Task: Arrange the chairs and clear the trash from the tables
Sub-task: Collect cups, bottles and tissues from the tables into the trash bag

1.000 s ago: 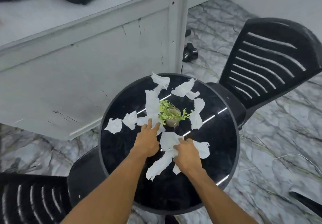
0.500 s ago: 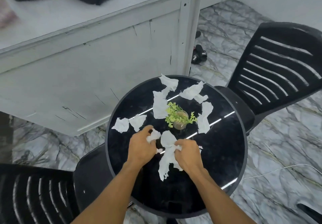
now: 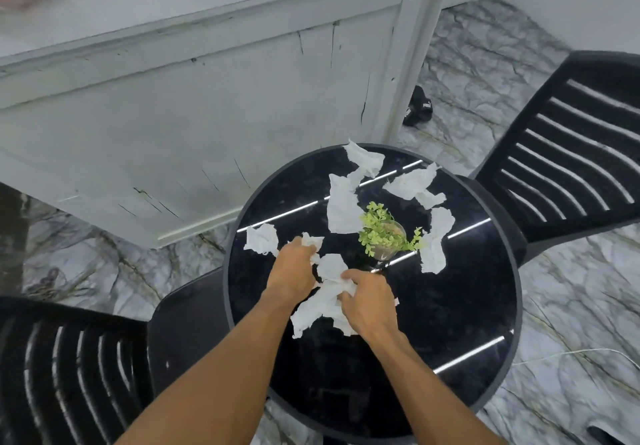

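A round black table (image 3: 460, 309) carries several torn white paper scraps. My left hand (image 3: 292, 271) grips a crumpled scrap (image 3: 311, 242) near the table's left side. My right hand (image 3: 367, 304) clutches a bunch of white paper (image 3: 322, 301) in the table's middle. Loose scraps lie at the left (image 3: 261, 238), centre back (image 3: 343, 204), far back (image 3: 365, 159), back right (image 3: 412, 183) and right (image 3: 434, 240). One black slatted chair (image 3: 568, 153) stands at the right, another black chair (image 3: 69, 372) at the lower left.
A small glass pot with a green plant (image 3: 382, 233) stands on the table's middle, just beyond my right hand. A grey-white counter (image 3: 194, 115) rises behind the table. A black sandal (image 3: 419, 107) lies on the marble floor.
My left hand has closed on a scrap and moved left to the scraps by the table's left edge. My right hand has gathered more paper into its bunch. The camera view shifted.
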